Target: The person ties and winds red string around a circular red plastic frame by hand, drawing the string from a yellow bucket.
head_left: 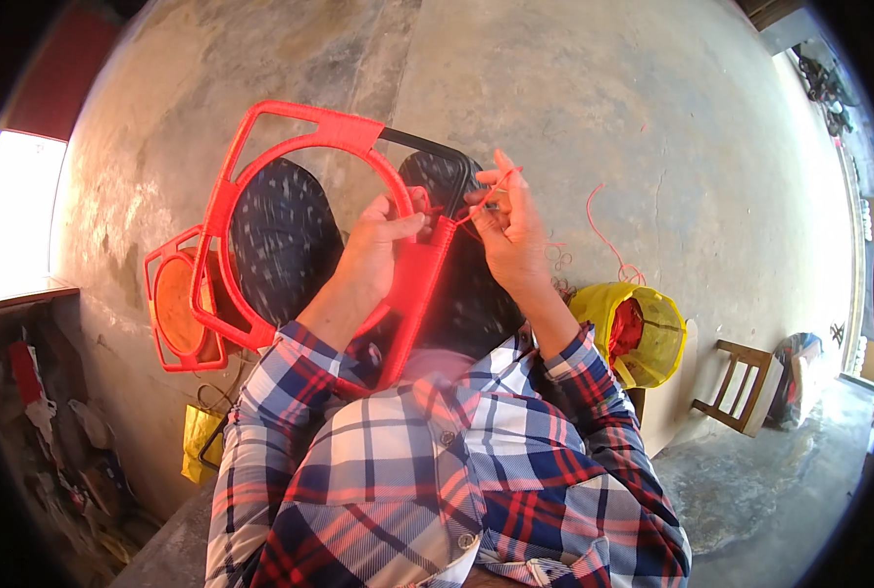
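Observation:
A square frame (417, 279) with a round ring inside it rests across my lap, mostly wound in red cord. Its far right corner is a bare black bar (425, 142). My left hand (380, 243) is closed on the wrapped inner edge, beside the bare part, with a small loop of red cord at its fingertips. On the other side of the bar, my right hand (512, 235) pinches a strand of red cord (474, 210) where the winding meets the black bar. Part of the frame's near side is hidden against my shirt.
A second red-wound frame (152, 284) stands at my left, near a yellow bag (199, 441). At my right, a yellow basket (667, 343) holds a red bundle (627, 328). Loose red cord (603, 233) trails over the concrete floor (574, 98). A wooden slatted piece (741, 387) is farther right.

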The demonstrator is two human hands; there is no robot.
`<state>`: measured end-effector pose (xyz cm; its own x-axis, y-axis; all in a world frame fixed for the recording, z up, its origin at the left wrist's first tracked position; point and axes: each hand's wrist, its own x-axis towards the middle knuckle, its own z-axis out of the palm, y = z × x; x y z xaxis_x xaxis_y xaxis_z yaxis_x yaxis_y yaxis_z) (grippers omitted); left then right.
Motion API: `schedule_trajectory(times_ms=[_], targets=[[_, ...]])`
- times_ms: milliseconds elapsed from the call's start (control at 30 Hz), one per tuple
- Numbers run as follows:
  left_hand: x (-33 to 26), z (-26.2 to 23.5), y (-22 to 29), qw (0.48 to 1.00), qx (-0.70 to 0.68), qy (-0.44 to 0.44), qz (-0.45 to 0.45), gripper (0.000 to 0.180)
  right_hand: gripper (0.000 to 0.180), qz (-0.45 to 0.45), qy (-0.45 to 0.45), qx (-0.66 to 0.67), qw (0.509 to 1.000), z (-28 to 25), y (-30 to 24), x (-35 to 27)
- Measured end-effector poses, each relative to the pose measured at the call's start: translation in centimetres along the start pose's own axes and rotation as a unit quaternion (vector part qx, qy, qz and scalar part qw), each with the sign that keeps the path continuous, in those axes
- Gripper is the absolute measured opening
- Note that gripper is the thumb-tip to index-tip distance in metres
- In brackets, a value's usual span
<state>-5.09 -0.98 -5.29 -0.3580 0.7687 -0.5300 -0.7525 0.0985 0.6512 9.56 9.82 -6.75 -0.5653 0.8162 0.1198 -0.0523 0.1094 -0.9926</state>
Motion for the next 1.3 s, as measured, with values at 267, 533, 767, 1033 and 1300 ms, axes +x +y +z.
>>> schedule_trajectory(times_ms=[267,533,767,1033,1300], targets=[[0.0,-0.3,0.1,0.995,-0.037,-0.07,0.052,0.04,0.026,-0.195,-0.066,-0.321,0.925,0.8,-2.7,2.5],[0.1,-0.1,0.0,0.993,-0.061,-0.083,0.049,0.042,0.013,-0.117,-0.081,-0.203,0.969,0.1,-0.7,2.9],[0.8,-1.5,-0.5,0.996,-0.032,-0.073,-0.046,0.04,0.008,-0.114,-0.179,-0.311,0.926,-8.8,-2.7,0.5],[0.2,-0.4,0.9,0.976,-0.032,-0.173,-0.13,0.044,0.009,0.197,-0.092,0.496,0.84,-11.0,1.0,-7.2],[0.3,-0.7,0.3,0.969,-0.08,-0.16,-0.172,0.027,0.007,0.256,0.078,0.32,0.909,-13.0,4.9,-7.2]])
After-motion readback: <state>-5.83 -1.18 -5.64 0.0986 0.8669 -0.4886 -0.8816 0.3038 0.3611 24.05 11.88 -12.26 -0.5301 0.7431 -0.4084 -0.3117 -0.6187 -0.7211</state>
